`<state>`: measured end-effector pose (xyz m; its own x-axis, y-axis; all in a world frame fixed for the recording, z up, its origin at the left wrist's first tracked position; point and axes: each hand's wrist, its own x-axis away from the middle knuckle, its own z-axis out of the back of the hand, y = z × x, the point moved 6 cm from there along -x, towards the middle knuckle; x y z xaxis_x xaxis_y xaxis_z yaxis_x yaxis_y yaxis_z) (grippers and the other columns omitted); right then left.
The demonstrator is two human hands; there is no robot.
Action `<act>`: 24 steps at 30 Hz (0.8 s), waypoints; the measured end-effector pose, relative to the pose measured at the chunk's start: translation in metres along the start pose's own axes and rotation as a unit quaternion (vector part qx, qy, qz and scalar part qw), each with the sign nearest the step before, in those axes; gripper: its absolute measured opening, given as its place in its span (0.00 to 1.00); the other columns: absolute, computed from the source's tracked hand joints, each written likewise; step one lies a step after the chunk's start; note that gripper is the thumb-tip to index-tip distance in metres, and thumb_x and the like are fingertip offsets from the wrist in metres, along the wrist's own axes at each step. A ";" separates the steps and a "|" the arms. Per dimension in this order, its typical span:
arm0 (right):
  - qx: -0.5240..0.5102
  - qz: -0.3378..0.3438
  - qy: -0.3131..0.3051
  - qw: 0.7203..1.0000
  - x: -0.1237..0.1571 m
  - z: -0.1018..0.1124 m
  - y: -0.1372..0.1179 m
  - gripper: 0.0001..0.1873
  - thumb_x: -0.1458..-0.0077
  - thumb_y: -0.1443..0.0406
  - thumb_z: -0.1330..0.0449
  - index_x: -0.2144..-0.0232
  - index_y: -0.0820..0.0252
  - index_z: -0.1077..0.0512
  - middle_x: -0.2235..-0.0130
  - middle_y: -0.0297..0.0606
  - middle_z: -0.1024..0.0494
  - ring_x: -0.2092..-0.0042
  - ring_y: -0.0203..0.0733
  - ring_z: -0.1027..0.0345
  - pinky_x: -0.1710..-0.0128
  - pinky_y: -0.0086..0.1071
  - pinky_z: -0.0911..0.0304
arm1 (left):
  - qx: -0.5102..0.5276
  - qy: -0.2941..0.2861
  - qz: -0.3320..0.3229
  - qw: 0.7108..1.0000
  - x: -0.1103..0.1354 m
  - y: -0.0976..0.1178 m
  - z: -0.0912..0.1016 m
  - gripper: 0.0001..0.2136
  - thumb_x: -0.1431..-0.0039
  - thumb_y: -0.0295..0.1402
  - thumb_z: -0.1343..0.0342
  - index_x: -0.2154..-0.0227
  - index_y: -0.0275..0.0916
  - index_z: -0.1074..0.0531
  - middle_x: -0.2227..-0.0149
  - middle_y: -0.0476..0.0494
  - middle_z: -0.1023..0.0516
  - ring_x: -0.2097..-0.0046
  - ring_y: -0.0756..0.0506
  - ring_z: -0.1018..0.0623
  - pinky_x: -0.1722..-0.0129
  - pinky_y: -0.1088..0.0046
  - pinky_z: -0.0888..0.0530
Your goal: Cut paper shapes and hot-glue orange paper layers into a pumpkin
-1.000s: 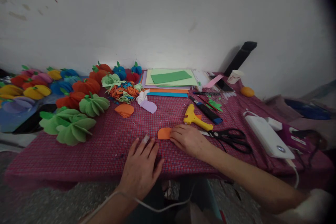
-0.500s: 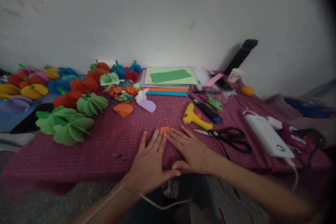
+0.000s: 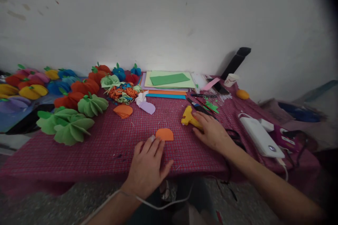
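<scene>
My left hand (image 3: 148,163) lies low over the table with its fingers stretched out, the fingertips at the lower left edge of a folded orange paper piece (image 3: 165,134) with a rounded top. A pale wrap shows on one fingertip. To the right, my right hand (image 3: 212,132) is around the handle of a yellow glue gun (image 3: 188,116), fingers on the far side and thumb on the near side. The gun lies on the cloth, its grip partly hidden under the hand. Black-handled scissors (image 3: 233,134) are mostly covered by that hand and forearm.
Paper pumpkins (image 3: 84,86) crowd the left side, near shredded paper (image 3: 123,92). Coloured sheets (image 3: 169,79) are stacked by the wall. A lilac piece (image 3: 147,107) and another orange piece (image 3: 123,110) lie mid-table. A white power bank (image 3: 261,137) and paper cup (image 3: 231,79) stand right.
My right hand has left the orange paper and moved right, onto the glue gun. My left hand has drawn back a little toward me, leaving most of the orange piece uncovered.
</scene>
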<state>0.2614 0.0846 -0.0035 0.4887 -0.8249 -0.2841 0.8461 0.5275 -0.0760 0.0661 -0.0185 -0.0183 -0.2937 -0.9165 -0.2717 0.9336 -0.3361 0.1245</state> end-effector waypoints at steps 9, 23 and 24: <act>0.024 -0.060 -0.151 0.986 -0.027 -0.026 0.021 0.21 0.51 0.63 0.46 0.53 0.65 0.34 0.55 0.48 0.28 0.55 0.47 0.33 0.54 0.35 0.41 | -0.071 -0.049 0.012 0.996 0.008 0.020 -0.002 0.17 0.40 0.31 0.57 0.51 0.34 0.31 0.59 0.41 0.23 0.64 0.45 0.25 0.69 0.70 0.29; 0.004 -0.063 -0.174 0.983 -0.028 -0.037 0.026 0.24 0.57 0.70 0.43 0.54 0.69 0.36 0.54 0.52 0.31 0.54 0.48 0.35 0.53 0.34 0.43 | -0.090 -0.126 0.041 0.987 -0.003 0.033 -0.018 0.36 0.48 0.55 0.55 0.44 0.31 0.39 0.42 0.31 0.38 0.64 0.42 0.27 0.73 0.67 0.27; 0.007 -0.062 -0.177 0.982 -0.028 -0.037 0.025 0.23 0.57 0.70 0.43 0.55 0.69 0.35 0.55 0.52 0.30 0.54 0.49 0.35 0.53 0.34 0.42 | -0.089 -0.127 0.041 0.987 -0.004 0.033 -0.018 0.37 0.48 0.55 0.54 0.44 0.30 0.39 0.42 0.31 0.38 0.64 0.42 0.27 0.73 0.67 0.27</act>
<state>0.2610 0.1290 -0.0329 0.4227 -0.9030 0.0771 0.9056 0.4176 -0.0745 0.1014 -0.0223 -0.0308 -0.2370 -0.9714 -0.0163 0.9709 -0.2362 -0.0405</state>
